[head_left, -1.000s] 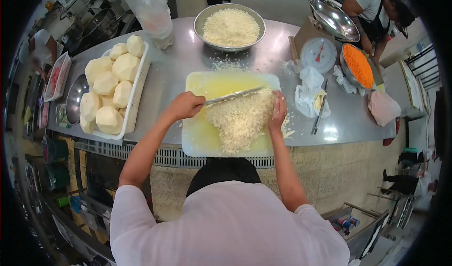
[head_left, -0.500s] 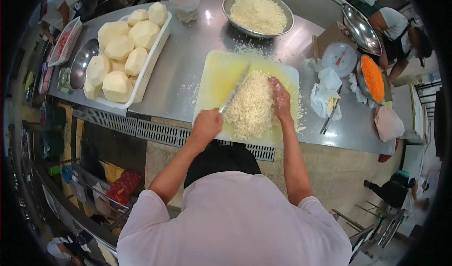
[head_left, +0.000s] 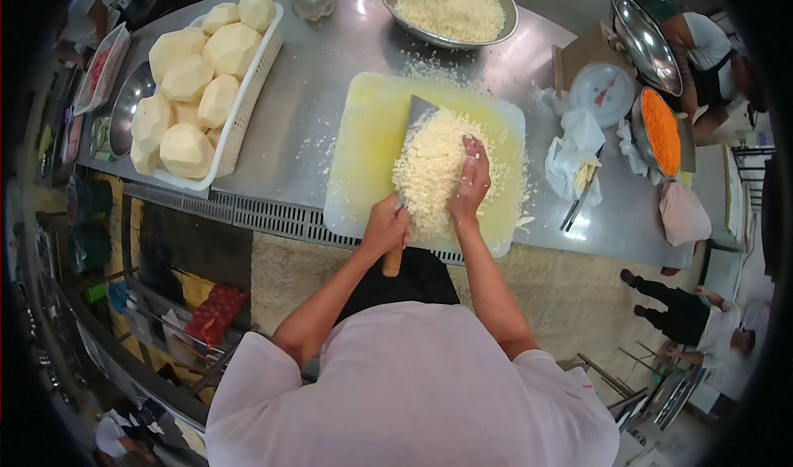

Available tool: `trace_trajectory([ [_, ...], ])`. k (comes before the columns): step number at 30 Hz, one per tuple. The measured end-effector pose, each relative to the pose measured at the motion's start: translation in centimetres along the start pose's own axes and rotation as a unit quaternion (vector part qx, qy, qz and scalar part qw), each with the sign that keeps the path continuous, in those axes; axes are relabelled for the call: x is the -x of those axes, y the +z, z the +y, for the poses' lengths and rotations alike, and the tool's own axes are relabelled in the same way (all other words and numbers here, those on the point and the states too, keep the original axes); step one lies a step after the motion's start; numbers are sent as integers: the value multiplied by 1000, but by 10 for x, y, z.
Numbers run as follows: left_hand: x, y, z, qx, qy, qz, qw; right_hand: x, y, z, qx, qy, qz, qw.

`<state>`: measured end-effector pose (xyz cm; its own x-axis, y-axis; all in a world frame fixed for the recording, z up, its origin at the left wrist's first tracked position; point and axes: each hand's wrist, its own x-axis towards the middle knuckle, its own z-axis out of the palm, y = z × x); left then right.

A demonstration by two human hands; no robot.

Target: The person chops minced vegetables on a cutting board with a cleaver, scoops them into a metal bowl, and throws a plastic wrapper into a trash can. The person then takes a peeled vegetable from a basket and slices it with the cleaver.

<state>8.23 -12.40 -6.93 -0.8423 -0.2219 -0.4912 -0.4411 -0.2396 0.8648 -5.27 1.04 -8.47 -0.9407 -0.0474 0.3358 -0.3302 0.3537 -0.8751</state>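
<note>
My left hand [head_left: 385, 229] is closed around the wooden handle of a knife [head_left: 392, 261]. Its broad blade lies tilted along the left side of a heap of finely chopped pale vegetable [head_left: 434, 170], partly buried under it. Against the heap's right side rests my right hand [head_left: 470, 184], cupped, with its fingers stretched out and bits stuck to them. Heap and blade are on a yellow-stained white cutting board [head_left: 355, 165]. Loose bits lie scattered around the board.
Behind the board stands a metal bowl [head_left: 510, 29] of chopped vegetable. A white basket [head_left: 249, 104] of large peeled tubers is at left. At right are a scale [head_left: 599, 94], crumpled plastic [head_left: 576, 149] and a bowl [head_left: 641, 128] of chopped orange food. Other people work nearby.
My left hand has brought the knife right, its blade now against and under the heap's left side. My right hand has pushed inward, making the heap narrower. The view has shifted slightly.
</note>
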Motion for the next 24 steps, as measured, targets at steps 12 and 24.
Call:
trace_trajectory([
  [12,5,-2,115,35,-20,-19,999,-70,19,-71,-207,59,36,976],
  [24,-208,49,274,-199,217,166,941,-320,64,-54,-84,-37,76,993],
])
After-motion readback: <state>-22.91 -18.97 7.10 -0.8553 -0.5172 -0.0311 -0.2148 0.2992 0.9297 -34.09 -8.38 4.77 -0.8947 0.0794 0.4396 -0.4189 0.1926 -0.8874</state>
